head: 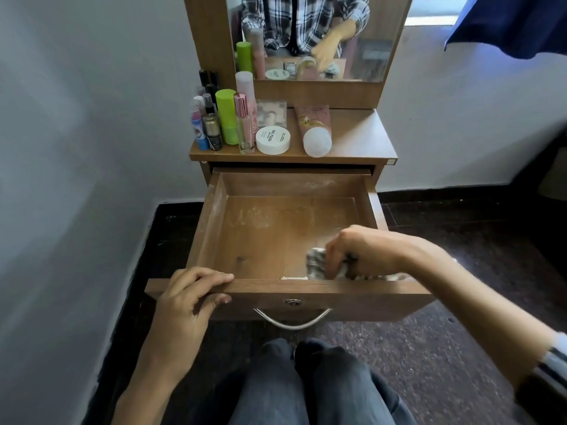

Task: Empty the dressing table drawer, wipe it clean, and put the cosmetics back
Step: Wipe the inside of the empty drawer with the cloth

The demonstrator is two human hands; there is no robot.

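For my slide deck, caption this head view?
Left hand steadies empty drawer; right hand wipes with cloth.

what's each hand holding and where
Right hand grips a crumpled cloth by its bunched top; left hand grips the drawer front's top edge.

Mirror (352, 50) above tabletop; blue curtain (515, 23) top right; dark speckled floor (429, 348); white walls (76, 118).

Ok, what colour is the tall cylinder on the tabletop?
Lime green, clearest in the head view, standing among the bottles.
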